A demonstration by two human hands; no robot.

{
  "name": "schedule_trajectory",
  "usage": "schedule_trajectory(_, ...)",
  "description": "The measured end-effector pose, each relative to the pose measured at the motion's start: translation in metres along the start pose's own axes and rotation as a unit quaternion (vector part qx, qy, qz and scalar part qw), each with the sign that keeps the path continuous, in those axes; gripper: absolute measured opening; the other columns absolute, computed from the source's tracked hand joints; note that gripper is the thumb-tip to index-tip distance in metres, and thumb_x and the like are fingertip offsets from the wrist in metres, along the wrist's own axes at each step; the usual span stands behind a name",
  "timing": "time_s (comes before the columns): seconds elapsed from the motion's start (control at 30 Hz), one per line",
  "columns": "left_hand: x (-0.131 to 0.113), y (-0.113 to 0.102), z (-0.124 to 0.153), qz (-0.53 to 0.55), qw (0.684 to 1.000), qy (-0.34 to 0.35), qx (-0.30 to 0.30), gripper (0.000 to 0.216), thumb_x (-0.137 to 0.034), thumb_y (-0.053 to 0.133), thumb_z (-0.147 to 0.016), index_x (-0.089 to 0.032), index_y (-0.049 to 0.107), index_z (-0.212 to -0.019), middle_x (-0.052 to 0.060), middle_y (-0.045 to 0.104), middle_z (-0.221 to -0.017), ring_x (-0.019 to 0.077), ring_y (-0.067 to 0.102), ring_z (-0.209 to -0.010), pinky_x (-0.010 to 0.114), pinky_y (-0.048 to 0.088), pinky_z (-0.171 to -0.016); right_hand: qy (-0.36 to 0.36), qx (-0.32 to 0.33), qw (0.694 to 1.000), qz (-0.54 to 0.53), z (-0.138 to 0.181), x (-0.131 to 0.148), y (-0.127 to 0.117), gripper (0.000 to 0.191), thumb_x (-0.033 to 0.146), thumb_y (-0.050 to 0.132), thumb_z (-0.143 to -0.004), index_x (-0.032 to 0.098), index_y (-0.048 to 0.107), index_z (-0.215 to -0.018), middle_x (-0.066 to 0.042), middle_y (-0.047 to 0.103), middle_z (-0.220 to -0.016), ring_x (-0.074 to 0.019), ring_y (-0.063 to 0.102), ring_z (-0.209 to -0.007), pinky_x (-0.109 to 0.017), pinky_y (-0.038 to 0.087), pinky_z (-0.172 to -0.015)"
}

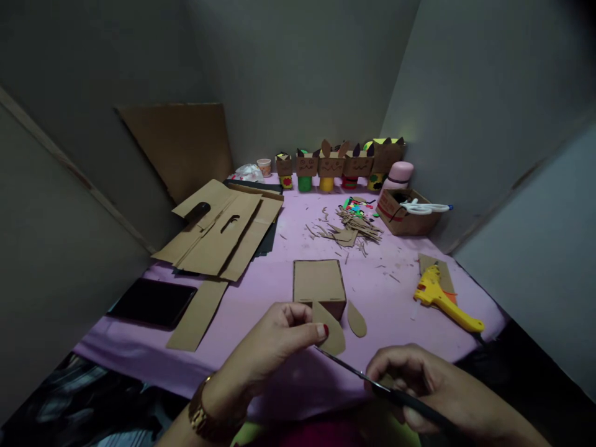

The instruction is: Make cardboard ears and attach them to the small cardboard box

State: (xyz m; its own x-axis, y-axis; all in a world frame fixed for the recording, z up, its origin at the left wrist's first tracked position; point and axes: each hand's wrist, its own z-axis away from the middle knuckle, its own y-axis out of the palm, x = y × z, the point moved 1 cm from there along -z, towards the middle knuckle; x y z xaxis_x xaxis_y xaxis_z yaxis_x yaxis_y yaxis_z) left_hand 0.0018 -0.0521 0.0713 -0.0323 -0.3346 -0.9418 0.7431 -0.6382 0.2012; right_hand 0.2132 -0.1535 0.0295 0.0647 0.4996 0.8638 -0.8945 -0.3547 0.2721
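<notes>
My left hand (284,335) pinches a leaf-shaped piece of brown cardboard (333,338) between thumb and fingers. Black-handled scissors (342,362) are gripped in my right hand (419,385), their thin blades pointing left toward my left thumb, just under the cardboard piece. How far the blades are spread cannot be made out. Right behind the held piece stands a small cardboard box (319,280). A second, smaller leaf-shaped cutout (357,319) lies on the table beside the box's front right corner.
Folded cardboard sheets (223,230), a cardboard strip (198,315) and a phone (153,302) lie left. Cardboard scraps (356,226) are heaped mid-table. A yellow glue gun (444,298) and an open box (410,214) are right. Several box-headed figures (331,166) line the back.
</notes>
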Motion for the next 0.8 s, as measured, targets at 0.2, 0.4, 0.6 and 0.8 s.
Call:
schedule_trajectory(0.2,0.0001,0.0013,0.0001,0.001,1.0,-0.009,0.006,0.015,-0.029,0.071,-0.068,-0.013,0.073,-0.068,0.003,0.07,-0.067,0.0136,0.056,-0.063,0.025,0.039,-0.064,0.003,-0.003,1.0,-0.008,-0.001,-0.0004,-0.0018,0.038,0.024,0.082,-0.059,0.017,0.066,-0.092,0.01,0.044,-0.055,-0.001,0.029,-0.045,-0.014,0.019,-0.041)
schedule_trajectory(0.4,0.0021,0.0004,-0.0003,-0.01,1.0,-0.006,-0.015,0.016,-0.028,0.071,-0.068,-0.012,0.072,-0.067,0.002,0.068,-0.063,0.0115,0.053,-0.059,0.024,0.036,-0.06,-0.002,0.005,1.0,-0.028,0.0001,-0.0022,-0.0035,0.038,0.028,0.084,-0.059,0.019,0.067,-0.091,0.009,0.044,-0.059,-0.0006,0.027,-0.046,-0.013,0.017,-0.04)
schedule_trajectory(0.6,0.0056,0.0002,-0.0002,0.0,1.0,-0.012,-0.004,0.016,-0.029,0.072,-0.068,-0.013,0.074,-0.069,0.002,0.069,-0.066,0.0114,0.054,-0.061,0.022,0.037,-0.06,-0.003,0.014,0.998,-0.061,0.0026,-0.0061,-0.0049,0.034,0.026,0.082,-0.063,0.019,0.069,-0.093,0.007,0.046,-0.065,-0.0019,0.032,-0.051,-0.012,0.028,-0.047)
schedule_trajectory(0.8,0.0067,-0.0009,-0.0011,-0.002,1.0,-0.018,-0.005,0.016,-0.029,0.072,-0.069,-0.013,0.074,-0.07,0.002,0.069,-0.066,0.0108,0.054,-0.06,0.022,0.037,-0.06,-0.005,-0.015,1.0,-0.025,0.0045,-0.0021,-0.0007,0.03,0.024,0.081,-0.063,0.018,0.068,-0.09,0.007,0.045,-0.063,-0.0028,0.032,-0.052,-0.013,0.027,-0.047)
